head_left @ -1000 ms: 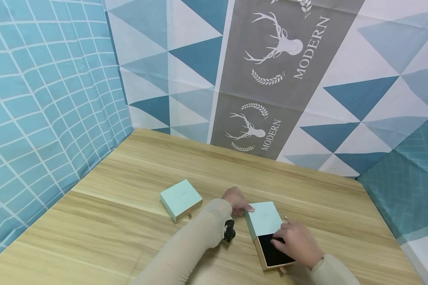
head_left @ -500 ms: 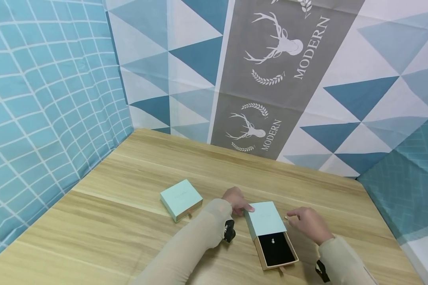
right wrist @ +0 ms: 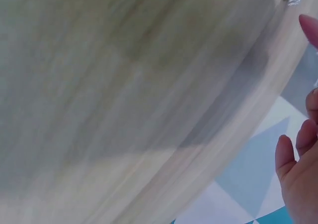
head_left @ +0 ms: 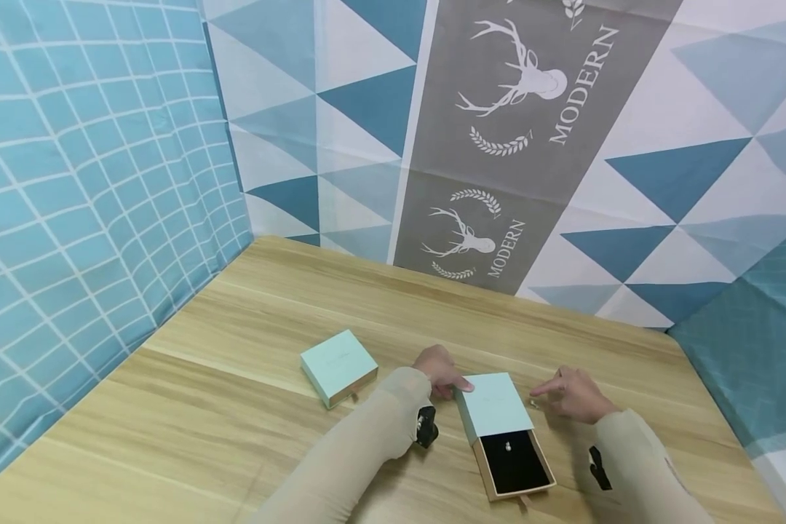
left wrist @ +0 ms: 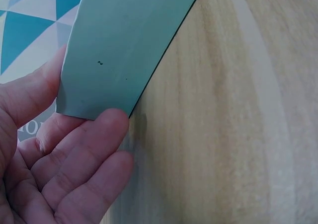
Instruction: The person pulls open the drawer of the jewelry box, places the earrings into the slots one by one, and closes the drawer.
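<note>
My left hand (head_left: 437, 367) steadies a mint-green drawer box (head_left: 498, 402), thumb on its top edge and fingers against its far-left end. In the left wrist view that hand grips the corner of the green sleeve (left wrist: 117, 50). The drawer (head_left: 517, 466) is pulled out toward me, its black lining bearing a small shiny earring-like piece (head_left: 507, 446). Beyond the box's right side, my right hand (head_left: 578, 395) points its index finger at a second tiny shiny piece (head_left: 533, 403) on the table. In the right wrist view, the fingertip is close to that sparkling piece (right wrist: 294, 0), not gripping it.
Another mint-green box (head_left: 338, 366), shut, sits left of my left forearm. A ribbon tab (head_left: 524, 501) sticks out from the drawer's front. Everything rests on a wood-grain table (head_left: 236, 349), with patterned cloth (head_left: 360, 145) hanging behind it and at the sides.
My right hand has left the drawer, where the shiny piece now shows on the black lining, and moved up and right to the other piece on the table. The left hand stays on the box.
</note>
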Demonstrator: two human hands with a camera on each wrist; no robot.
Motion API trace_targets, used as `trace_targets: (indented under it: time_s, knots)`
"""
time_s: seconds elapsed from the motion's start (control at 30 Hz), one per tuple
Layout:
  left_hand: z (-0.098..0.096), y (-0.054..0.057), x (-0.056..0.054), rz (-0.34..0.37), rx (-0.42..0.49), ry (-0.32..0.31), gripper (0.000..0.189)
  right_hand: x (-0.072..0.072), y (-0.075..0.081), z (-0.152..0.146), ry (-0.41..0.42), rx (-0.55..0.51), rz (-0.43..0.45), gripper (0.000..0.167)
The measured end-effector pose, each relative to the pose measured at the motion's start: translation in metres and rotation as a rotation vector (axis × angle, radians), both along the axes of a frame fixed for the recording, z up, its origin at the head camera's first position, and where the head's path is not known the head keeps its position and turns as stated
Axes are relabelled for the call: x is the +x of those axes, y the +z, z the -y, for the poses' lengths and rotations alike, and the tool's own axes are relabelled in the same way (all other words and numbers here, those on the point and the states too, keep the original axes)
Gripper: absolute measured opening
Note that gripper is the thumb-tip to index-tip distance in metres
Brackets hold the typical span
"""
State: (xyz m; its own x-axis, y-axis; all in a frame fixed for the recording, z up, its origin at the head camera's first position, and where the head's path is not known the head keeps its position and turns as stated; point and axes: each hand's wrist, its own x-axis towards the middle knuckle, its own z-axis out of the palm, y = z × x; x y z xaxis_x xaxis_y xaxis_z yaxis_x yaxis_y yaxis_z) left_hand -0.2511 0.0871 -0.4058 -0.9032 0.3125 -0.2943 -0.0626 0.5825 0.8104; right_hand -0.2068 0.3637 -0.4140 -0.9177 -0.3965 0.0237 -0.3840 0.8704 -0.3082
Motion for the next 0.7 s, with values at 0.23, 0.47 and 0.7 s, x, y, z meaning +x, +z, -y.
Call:
trace_targets:
  time_s: [0.23,0.47,0.7]
  knots:
    - [-0.002,-0.006,-0.003,0.016,0.023,-0.007,0.035,-0.005,-0.006,0.000,-0.089,-0.075,0.139,0.031]
    - [-0.002,-0.005,-0.003,0.009,0.011,-0.005,0.035,-0.007,-0.010,-0.002,-0.119,-0.100,0.230,0.027]
    - [-0.001,-0.004,-0.005,0.003,-0.006,-0.010,0.036,-0.010,-0.013,-0.003,-0.137,-0.107,0.235,0.028]
